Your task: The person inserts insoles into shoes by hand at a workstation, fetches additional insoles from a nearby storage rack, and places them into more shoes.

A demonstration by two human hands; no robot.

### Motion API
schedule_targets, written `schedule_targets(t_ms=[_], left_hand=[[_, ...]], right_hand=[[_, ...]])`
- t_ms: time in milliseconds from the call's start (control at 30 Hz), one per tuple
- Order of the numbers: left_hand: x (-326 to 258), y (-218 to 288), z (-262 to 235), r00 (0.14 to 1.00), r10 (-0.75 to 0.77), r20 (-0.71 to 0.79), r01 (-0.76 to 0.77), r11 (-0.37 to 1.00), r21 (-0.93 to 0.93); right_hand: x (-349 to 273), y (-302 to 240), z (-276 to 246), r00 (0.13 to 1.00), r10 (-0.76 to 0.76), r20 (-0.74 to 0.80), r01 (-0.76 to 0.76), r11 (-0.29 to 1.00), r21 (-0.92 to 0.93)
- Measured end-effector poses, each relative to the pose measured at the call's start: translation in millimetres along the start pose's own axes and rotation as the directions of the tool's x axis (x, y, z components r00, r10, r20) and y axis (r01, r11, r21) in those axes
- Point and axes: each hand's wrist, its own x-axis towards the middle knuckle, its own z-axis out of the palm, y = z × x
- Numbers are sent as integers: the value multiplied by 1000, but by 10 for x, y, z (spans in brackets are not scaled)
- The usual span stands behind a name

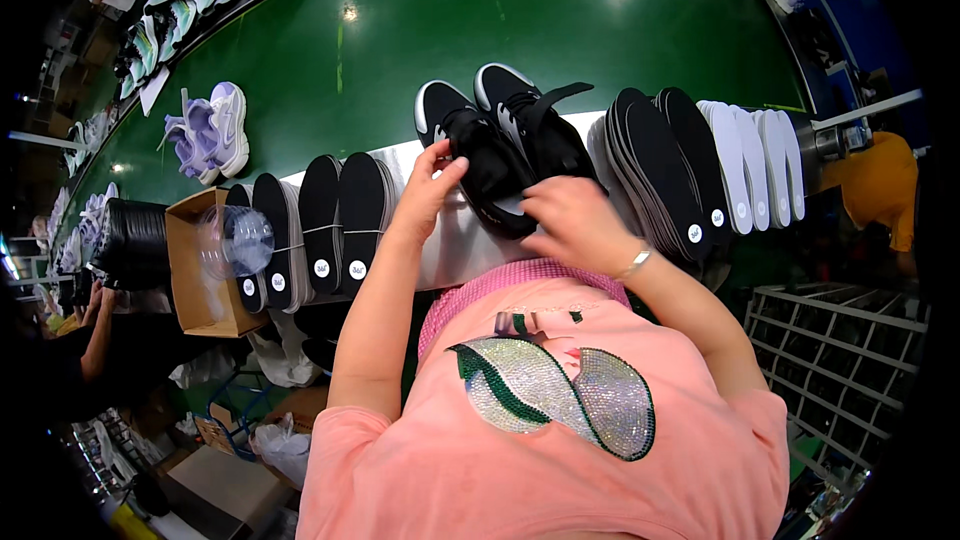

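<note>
A pair of black sneakers with silver-grey edging stands side by side in front of me, toes pointing away. The left sneaker (480,165) lies between my hands. My left hand (428,188) is at its left side, thumb and fingers closed on the edge near its opening. Over the heel end, my right hand (575,222) is blurred by motion, with its fingertips beside the opening; whether it grips anything is not visible. On the right sneaker (530,105), a black strap sticks up loose to the right.
Stacks of black insoles (322,215) stand to the left, more black insoles (650,170) and white insoles (745,160) to the right. A cardboard box (190,270) holds clear plastic. Lilac sneakers (215,130) sit on the green table (400,30). Another person's hand (97,305) shows far left.
</note>
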Motion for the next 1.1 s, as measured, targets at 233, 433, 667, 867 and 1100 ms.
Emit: schedule_targets(t_ms=[233,433,667,867,1100], left_hand=[[72,502,-78,989,18,147,53,885,-464],[22,305,-179,907,259,331,-378,846,375],[21,29,135,749,570,338,-557,264,788],[173,204,106,744,619,252,-596,445,669],[488,282,-24,973,160,167,-212,904,372]], right_hand=[[334,114,435,973,172,151,-126,954,-271],[253,-22,302,997,46,67,-44,999,-28],[-418,678,-223,706,653,-276,-707,622,-336],[-714,811,-218,628,742,-234,-769,545,-334],[-270,235,-624,795,479,-372,-489,869,73]])
